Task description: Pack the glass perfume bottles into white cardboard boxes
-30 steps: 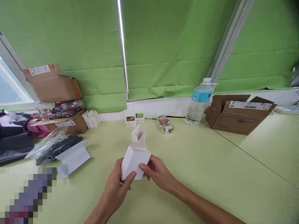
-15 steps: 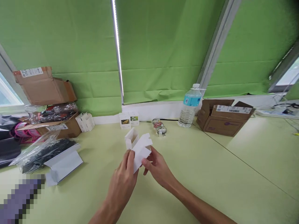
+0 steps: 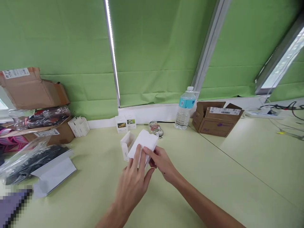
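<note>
A small white cardboard box (image 3: 144, 141) is held up above the table, its broad plain side facing me. My right hand (image 3: 162, 163) grips its right edge, thumb on top and fingers partly hidden beneath. My left hand (image 3: 134, 179) lies against the lower part of the same face with its fingers stretched out and thumb spread away. Just behind and to the left stands an open white box (image 3: 127, 144) on the table, partly covered by the held one. Shiny wrapped items (image 3: 156, 129) lie beyond the hands.
Two small picture boxes (image 3: 122, 124) stand by the wall, with a water bottle (image 3: 185, 109) and an open brown carton (image 3: 217, 122) to the right. At left are white boxes (image 3: 82, 126), stacked cartons (image 3: 33, 93), a black bagged item (image 3: 35, 163) and an unfolded white carton (image 3: 55, 174).
The white box's flaps no longer stick out, and a flat side now faces up. My left fingers have gone from gripping its edge to lying stretched on it. The view has shifted right.
</note>
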The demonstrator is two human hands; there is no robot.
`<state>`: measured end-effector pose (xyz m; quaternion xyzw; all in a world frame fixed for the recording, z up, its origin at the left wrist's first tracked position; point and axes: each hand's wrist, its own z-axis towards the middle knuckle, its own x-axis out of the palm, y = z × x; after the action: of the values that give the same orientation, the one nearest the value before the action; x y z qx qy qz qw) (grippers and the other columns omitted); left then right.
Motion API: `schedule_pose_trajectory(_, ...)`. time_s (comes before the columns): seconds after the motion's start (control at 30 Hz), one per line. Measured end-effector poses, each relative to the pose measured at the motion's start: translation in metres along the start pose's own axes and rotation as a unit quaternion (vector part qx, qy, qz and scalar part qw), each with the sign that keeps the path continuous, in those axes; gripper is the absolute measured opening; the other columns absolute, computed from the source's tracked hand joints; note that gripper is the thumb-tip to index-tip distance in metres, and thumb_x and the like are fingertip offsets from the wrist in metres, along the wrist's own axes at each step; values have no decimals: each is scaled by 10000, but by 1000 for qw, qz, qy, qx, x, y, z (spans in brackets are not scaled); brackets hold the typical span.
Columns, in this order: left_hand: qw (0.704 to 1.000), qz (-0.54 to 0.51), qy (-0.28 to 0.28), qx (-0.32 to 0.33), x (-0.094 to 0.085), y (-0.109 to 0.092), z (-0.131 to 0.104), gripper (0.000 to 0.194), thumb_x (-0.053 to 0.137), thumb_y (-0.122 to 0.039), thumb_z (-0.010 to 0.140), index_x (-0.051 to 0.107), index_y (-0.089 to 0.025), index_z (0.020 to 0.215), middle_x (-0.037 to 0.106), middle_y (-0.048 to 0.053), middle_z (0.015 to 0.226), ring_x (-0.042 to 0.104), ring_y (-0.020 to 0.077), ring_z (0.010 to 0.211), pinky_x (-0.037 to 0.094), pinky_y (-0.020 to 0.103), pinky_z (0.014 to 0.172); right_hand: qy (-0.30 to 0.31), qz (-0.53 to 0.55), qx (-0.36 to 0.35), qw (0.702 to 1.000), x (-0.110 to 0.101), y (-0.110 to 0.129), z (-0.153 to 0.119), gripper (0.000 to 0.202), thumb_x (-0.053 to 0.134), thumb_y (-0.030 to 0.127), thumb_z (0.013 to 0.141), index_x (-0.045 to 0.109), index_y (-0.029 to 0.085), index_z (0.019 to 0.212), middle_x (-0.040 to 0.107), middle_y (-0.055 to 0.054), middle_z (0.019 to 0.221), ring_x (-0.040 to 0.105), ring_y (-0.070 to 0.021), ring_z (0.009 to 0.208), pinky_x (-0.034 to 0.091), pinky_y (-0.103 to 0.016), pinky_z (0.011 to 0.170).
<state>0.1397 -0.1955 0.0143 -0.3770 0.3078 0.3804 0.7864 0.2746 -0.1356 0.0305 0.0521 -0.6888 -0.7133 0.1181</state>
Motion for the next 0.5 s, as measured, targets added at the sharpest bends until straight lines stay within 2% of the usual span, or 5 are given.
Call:
schedule_pose_trajectory(0.1,998,0,-56,-20,-9,9,6,541,482,-396,884,375,-252,1395,339,97,1475,493,334,1190,485,382,798,-22,-13,-9,1000,-13,3,9,415,657,548,736,611,144,817,507,25,587,392,-64,448,267,-208,404)
schedule_pose_trajectory(0.2,990,22,-123,-65,-17,27,17,426,518,-396,864,502,-232,1257,303,112,1476,480,329,1177,436,447,902,-49,-18,-12,999,-27,7,17,421,661,552,730,613,147,838,518,17,591,394,-68,444,263,-212,397)
schedule_pose_trajectory(0.33,983,-60,-96,-146,-12,56,34,435,562,-442,815,512,-255,1205,245,107,1482,501,305,1135,475,451,830,-60,-21,-38,997,-38,8,23,419,662,542,736,618,145,864,540,2,578,462,-101,463,324,-229,395)
schedule_pose_trajectory(0.4,969,-140,-88,-185,-4,70,39,456,587,-444,783,519,-238,1184,349,124,1401,574,247,992,491,411,788,-50,-9,-41,998,-39,8,24,413,672,526,736,621,146,891,577,-15,622,501,-113,483,363,-239,402)
schedule_pose_trajectory(0.5,948,-231,-79,-203,4,82,42,380,604,-409,758,552,-217,1082,578,75,1086,596,197,836,485,373,775,-32,11,-44,998,-36,9,22,409,694,500,726,621,145,917,621,-38,693,547,-129,512,419,-255,419)
